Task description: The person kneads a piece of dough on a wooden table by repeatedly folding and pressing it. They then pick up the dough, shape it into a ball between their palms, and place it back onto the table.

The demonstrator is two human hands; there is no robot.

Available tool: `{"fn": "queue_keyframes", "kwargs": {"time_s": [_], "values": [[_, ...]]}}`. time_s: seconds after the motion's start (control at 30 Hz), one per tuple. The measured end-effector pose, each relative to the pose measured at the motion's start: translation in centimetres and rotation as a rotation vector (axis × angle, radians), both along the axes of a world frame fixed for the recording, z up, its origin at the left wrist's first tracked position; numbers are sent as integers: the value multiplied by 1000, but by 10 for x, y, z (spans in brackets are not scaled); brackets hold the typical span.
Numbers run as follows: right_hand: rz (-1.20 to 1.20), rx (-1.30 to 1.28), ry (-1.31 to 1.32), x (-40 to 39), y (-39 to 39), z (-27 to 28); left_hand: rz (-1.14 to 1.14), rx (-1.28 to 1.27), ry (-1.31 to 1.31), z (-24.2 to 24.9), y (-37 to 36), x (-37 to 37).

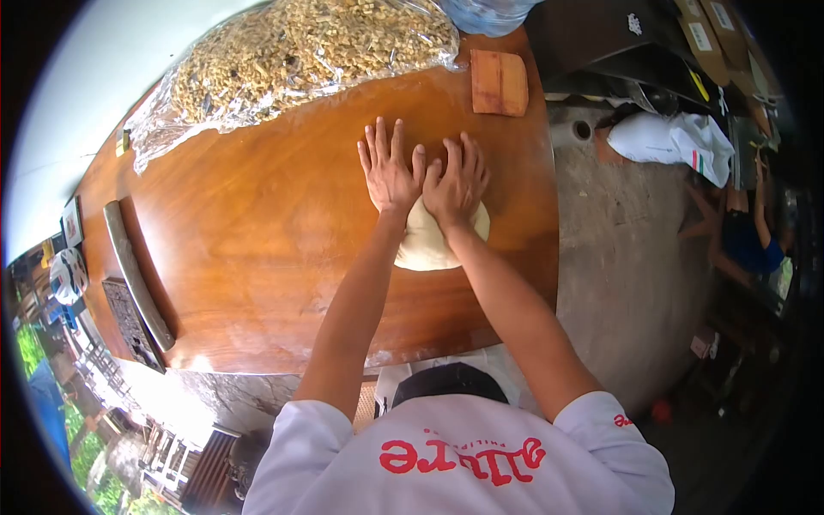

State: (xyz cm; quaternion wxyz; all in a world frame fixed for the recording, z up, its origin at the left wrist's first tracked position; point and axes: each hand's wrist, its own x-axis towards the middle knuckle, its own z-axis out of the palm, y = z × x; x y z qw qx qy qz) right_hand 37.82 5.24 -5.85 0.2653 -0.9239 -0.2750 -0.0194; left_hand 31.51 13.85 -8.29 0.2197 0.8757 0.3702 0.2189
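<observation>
A pale, rounded lump of dough [429, 244] lies on the glossy brown wooden table [249, 215], near its right side. My left hand [392, 172] presses down at the dough's upper left, its fingers spread beyond the dough over the tabletop. Beside it my right hand [457, 180] rests on the dough's upper part, fingers stretched forward, the thumbs close together. Both palms hide part of the dough. Neither hand grips anything.
A clear plastic bag of brown pieces [318, 51] covers the table's far edge. Right of it lies a small wooden block [499, 82]. A long stick [137, 275] and a dark carved panel [131, 322] sit at the left. Another person [748, 240] is at the far right.
</observation>
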Motion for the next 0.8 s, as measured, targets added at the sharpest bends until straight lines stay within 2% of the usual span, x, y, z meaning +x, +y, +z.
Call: {"fn": "queue_keyframes", "kwargs": {"time_s": [0.07,0.1,0.17,0.23,0.27,0.3,0.33,0.37,0.4,0.47,0.53,0.63,0.7,0.77,0.8], "values": [[75,105,-135,21,17,-7,59,19,46,-5,3,3],[66,128,-131,27,22,-9,53,42,51,-7,2,1],[257,158,-39,38,24,-4,27,0,9,-5,0,1],[303,230,-101,57,17,1,-120,-136,-88,0,-11,-10],[438,431,532,78,2,4,-150,-263,-118,-1,-26,-17],[559,598,1187,91,-16,7,-210,-553,-237,13,-48,-33],[358,667,1142,91,-34,13,-260,-720,-239,28,-69,-52],[156,731,1092,84,-53,19,-122,-823,-292,45,-94,-68],[161,740,1084,71,-68,3,-72,-865,-402,51,-116,-83],[-1,460,513,45,-94,-44,-71,-880,-441,50,-133,-112],[262,215,142,-35,-109,5,-20,-949,-490,35,-149,-147],[293,239,190,-104,-121,54,49,-1011,-536,37,-161,-183],[451,362,-101,-139,-136,65,232,-768,-692,65,-161,-176],[454,382,-100,-171,-156,71,231,-779,-697,93,-162,-174],[457,401,-82,-185,-168,70,136,-872,-281,99,-158,-180]]}}
